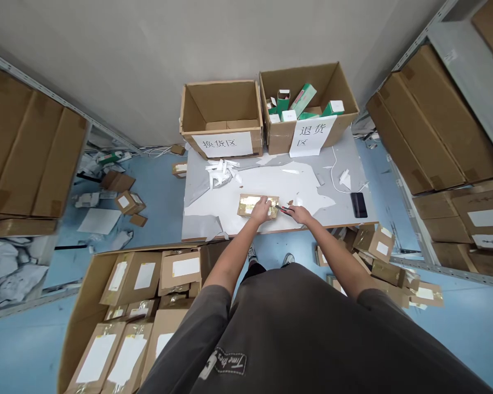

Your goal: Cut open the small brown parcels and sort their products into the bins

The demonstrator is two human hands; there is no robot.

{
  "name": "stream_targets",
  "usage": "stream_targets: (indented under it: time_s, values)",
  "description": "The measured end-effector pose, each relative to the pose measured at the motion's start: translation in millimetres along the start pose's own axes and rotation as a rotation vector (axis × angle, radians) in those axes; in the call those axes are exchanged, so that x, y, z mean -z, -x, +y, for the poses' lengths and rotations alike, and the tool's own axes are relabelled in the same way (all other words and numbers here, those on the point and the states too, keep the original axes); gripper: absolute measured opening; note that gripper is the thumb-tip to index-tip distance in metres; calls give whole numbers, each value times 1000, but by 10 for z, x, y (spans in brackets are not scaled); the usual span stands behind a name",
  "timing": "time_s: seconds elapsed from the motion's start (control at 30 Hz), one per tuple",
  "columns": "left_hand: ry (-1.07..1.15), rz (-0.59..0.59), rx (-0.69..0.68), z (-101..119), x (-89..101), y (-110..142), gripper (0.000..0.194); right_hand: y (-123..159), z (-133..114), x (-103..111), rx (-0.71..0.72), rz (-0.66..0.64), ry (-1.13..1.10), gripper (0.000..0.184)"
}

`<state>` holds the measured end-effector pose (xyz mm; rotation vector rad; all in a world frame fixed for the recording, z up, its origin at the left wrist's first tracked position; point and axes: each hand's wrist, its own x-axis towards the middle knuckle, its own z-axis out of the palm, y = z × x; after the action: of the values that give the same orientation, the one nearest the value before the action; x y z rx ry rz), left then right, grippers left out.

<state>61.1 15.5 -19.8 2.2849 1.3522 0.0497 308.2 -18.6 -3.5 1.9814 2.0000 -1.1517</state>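
A small taped cardboard box (245, 205) lies flat on the white-covered table, near its front edge. My left hand (262, 209) grips the box from above, over its right half. In my right hand (299, 214) is a red and black utility knife (285, 210). Its tip points left and meets the right end of the box; whether the blade is in the tape is too small to tell. Shiny tape runs along the top of the box.
Two open cartons with paper signs stand at the table's back: the left carton (222, 135) and the right carton (283, 139), which holds green-and-white boxes (303, 99). Torn paper (221, 174) and a phone (359, 205) lie on the table (201, 219). Parcels (142, 276) fill a large carton at left.
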Motion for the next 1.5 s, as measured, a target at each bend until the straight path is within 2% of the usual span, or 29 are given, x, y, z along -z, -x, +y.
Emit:
stream_targets:
  time_s: [0.3, 0.47, 0.7, 0.83, 0.9, 1.0, 1.13, 1.2, 1.3, 1.5]
  values:
    - [-8, -37, 27, 20, 32, 22, 65, 91, -10, -137, -59, -86, -404, 26]
    - [-8, -65, 54, 1, 49, 16, 61, 180, 15, -260, -57, -116, -523, 28]
    - [46, -59, 45, -68, 38, 24, 71, 236, 61, -417, -40, -119, -645, 36]
    - [123, -3, 17, -143, 125, 43, 52, 316, 152, -398, -60, -48, -741, 42]
    - [83, 3, 35, -175, 192, -2, 46, 376, 193, -342, -92, 11, -842, 47]
    - [-57, -19, 34, -172, 269, -153, 53, 464, 204, -225, -114, 123, -1012, 55]
    - [-174, -126, 5, -71, 256, -367, 56, 514, 136, -122, -72, 281, -1161, 66]
    - [-193, -156, 12, -18, 213, -417, 53, 505, 114, -127, -60, 329, -1158, 70]
    - [-196, -144, 8, 17, 155, -412, 50, 461, 128, -196, -52, 315, -1029, 70]
    - [-203, -132, -32, 4, 106, -312, 47, 356, 148, -343, 29, 282, -346, 38]
